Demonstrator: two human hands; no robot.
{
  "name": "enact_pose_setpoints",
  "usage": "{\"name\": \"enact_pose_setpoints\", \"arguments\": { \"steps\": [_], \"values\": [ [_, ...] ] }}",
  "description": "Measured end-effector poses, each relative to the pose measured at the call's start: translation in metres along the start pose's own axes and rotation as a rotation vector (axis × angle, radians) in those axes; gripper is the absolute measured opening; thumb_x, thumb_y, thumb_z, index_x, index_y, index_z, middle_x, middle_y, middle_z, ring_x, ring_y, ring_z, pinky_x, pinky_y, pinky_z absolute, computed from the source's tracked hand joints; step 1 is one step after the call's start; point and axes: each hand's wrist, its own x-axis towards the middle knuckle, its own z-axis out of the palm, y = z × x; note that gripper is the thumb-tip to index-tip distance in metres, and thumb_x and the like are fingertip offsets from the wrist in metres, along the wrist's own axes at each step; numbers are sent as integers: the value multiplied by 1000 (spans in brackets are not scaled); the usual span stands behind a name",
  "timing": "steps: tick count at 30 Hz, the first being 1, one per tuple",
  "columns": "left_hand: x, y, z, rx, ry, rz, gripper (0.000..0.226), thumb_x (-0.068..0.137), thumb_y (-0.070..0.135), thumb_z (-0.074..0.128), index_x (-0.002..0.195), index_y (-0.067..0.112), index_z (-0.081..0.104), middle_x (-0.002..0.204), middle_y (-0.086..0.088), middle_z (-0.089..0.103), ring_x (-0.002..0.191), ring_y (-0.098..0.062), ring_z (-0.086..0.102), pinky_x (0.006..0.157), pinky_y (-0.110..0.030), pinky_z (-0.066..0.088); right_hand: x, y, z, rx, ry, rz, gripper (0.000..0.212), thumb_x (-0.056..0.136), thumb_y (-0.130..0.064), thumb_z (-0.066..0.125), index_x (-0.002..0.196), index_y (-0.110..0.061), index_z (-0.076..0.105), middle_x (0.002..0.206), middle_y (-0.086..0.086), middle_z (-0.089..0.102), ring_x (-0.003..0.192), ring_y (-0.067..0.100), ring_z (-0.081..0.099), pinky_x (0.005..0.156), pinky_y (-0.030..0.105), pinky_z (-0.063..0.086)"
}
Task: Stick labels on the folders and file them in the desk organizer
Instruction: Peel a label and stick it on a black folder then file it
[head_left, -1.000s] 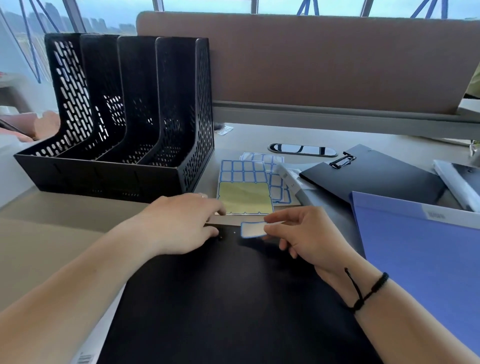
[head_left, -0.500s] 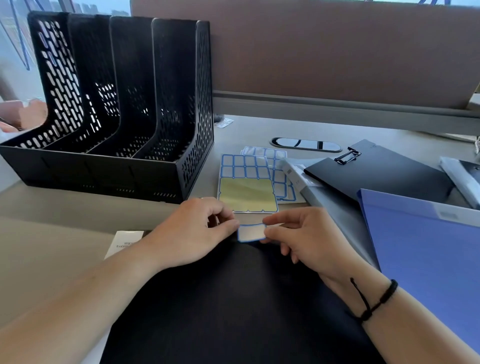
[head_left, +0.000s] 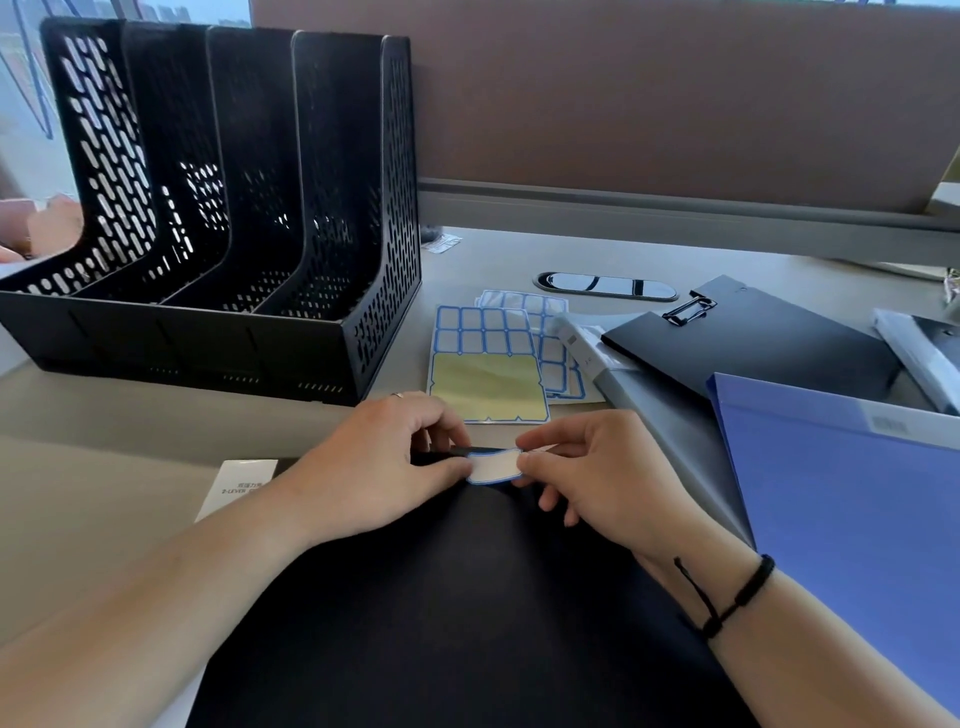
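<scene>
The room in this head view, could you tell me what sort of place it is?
Likely an office workstation: a desk with a fabric partition behind it, a black organizer, and folders beside label sheets.

Label sheet (head_left: 487, 374) right of organizer (head_left: 218, 208)

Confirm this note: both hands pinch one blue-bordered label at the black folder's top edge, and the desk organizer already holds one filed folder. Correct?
Not quite. The head view shows the desk organizer empty in all its slots. The rest stands: left hand and right hand pinch the label at the black folder edge.
</scene>
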Motion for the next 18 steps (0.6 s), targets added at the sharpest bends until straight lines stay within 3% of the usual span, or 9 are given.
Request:
{"name": "enact_pose_setpoints", "arguments": {
  "steps": [5,13,18],
  "values": [
    [-1,0,-1,8,-13,37,14,85,34,76,98,36,72,85,10,61,81,-7,55,67,-12,41,-1,-2,-1,-6,-8,3,12,87,-13,71,99,-15,73,72,-3,77,52,7,60,45,23,49],
    [-2,0,-2,-13,-13,-1,23,82,33,78,103,38,69,87,12,62,74,2,53,66,-11,42,-1,-1,0,-56,-7,-13,11,87,-13,70,97,-18,72,72,-5,77,52,7,59,45,22,48],
    [-2,-1,-3,-21,-25,-22,25,83,24,75,103,37,68,88,12,64,69,4,52,65,-11,42,1,-1,-2,55,4,26,9,86,-10,73,94,-14,74,72,2,77,53,10,58,47,24,49]
  ]
}}
